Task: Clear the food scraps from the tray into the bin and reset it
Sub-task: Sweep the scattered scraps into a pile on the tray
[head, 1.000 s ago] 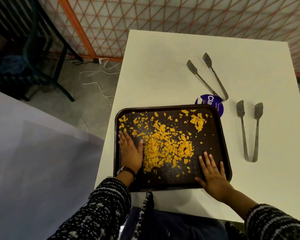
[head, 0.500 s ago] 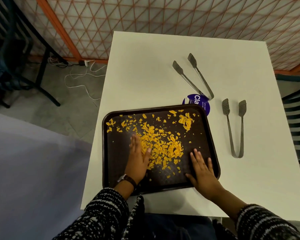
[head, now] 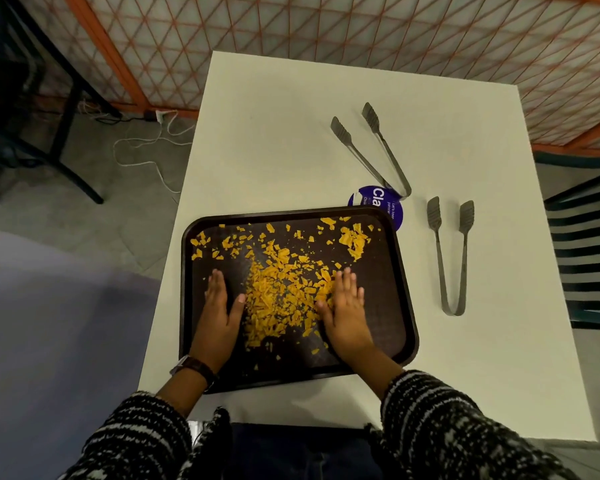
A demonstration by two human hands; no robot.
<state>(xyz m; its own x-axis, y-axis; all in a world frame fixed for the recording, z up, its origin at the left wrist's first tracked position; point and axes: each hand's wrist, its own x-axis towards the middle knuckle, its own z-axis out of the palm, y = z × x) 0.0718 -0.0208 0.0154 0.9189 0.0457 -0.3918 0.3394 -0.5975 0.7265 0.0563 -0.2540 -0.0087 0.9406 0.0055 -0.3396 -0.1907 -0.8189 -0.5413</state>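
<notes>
A dark brown tray [head: 400, 299] lies on the white table [head: 284, 154], near its front edge. Orange food scraps [head: 278, 292] are heaped in the tray's middle, with looser bits along its far side and a small clump [head: 353, 240] at the far right corner. My left hand [head: 219, 310] rests flat on the tray, left of the heap, fingers together, thumb out toward the scraps. My right hand [head: 343, 306] lies flat on the heap's right edge, touching scraps. Neither hand holds anything. No bin is in view.
Two metal tongs lie on the table right of the tray, one pair [head: 371, 154] farther back, the other [head: 451, 254] nearer. A round purple sticker [head: 376, 200] peeks from behind the tray's far edge. A dark slatted chair [head: 589, 244] stands at right; cables [head: 146, 143] lie on the floor left.
My right hand slid from the tray's front right rim inward onto the heap. My left hand moved back to the left of the heap, and the scraps are gathered tighter in the middle.
</notes>
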